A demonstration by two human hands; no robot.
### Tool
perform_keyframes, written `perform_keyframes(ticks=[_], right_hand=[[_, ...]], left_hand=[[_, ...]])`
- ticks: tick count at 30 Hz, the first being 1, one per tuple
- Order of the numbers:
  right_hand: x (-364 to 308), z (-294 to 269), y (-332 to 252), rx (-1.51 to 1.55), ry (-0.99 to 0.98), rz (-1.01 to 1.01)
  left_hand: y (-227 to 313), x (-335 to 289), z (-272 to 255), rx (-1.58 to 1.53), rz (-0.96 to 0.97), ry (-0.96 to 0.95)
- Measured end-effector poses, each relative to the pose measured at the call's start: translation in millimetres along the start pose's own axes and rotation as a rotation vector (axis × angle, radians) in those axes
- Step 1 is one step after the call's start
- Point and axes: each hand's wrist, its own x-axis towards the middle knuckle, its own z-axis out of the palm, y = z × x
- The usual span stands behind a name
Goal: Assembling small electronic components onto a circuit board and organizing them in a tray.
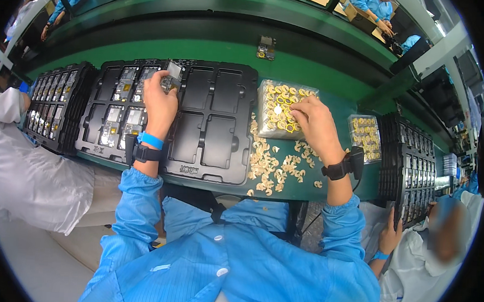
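My left hand grips a small circuit board with a silvery metal part, over the middle of a black moulded tray. More circuit boards lie in that tray's left pockets, while its right pockets hold none. My right hand is over a clear box filled with yellow-ringed round pieces like coin cells. Its thumb and forefinger are pinched together at the pieces; what is between the fingertips is hidden. Below the box, many small cream curved scraps are strewn on the green table.
One circuit board rests on the green ledge behind. A second box of yellow-ringed pieces stands right. Stacked black trays with boards flank me at left and right. Co-workers sit close on both sides; others are across the line.
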Motion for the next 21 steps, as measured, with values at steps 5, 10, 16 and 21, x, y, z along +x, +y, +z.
perform_keyframes(ticks=[5,10,16,21], right_hand=[[-2,5,-2,-0.034,0.049,-0.027],[-3,13,3,0.346,0.206,0.078],[-4,12,-8,0.863,0.146,0.341],[-20,8,-49,1.121,-0.055,0.397]], left_hand=[[-7,9,-14,-0.214,-0.092,-0.062],[21,-5,-60,-0.47,-0.315,-0.04],[25,-75,-92,-0.528,-0.471,-0.296],[23,-97,-93,-0.554,-0.414,-0.259]])
